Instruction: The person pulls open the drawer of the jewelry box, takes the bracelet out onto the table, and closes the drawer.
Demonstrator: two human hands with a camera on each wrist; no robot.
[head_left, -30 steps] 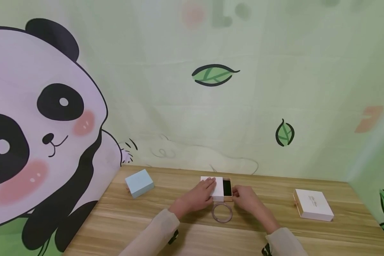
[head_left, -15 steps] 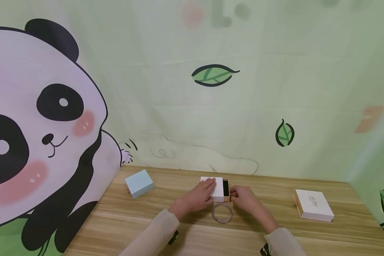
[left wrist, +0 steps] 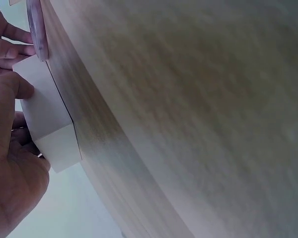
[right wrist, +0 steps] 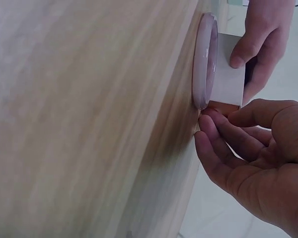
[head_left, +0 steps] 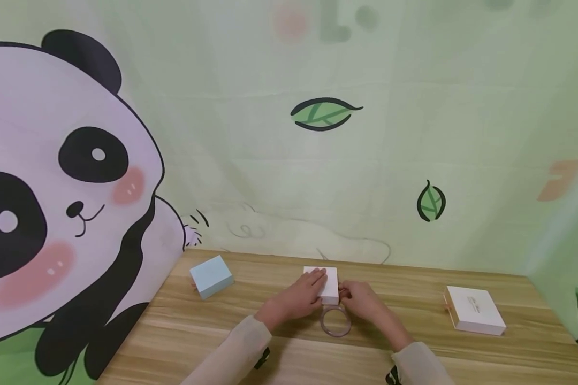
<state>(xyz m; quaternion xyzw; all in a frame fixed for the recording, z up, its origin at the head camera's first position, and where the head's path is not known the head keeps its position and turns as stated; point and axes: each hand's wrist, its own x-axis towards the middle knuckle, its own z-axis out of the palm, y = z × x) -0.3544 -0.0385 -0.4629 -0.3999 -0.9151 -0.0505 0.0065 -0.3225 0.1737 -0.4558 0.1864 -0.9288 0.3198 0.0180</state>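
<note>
A small white box (head_left: 331, 286) lies near the back of the wooden table. My left hand (head_left: 301, 294) holds it: the fingers lie across its top, and in the left wrist view the thumb (left wrist: 24, 85) presses its near side. My right hand (head_left: 363, 299) is at the box's right end. In the right wrist view its bent fingers and thumb touch the orange-brown end of the drawer (right wrist: 224, 106), which sits inside the white sleeve. Just in front of the box lies a pale purple bangle (head_left: 336, 336), touching or nearly touching it.
A light blue box (head_left: 212, 276) stands to the left on the table (head_left: 318, 363). On the right is a larger white box (head_left: 476, 310) with printed lettering and a small tab. A green cloth backdrop (head_left: 250, 133) with a panda hangs behind the table.
The drawer with the dark inside has slid left into its white sleeve, and its inside no longer shows. My right hand has moved left with it; my left hand has kept its place.
</note>
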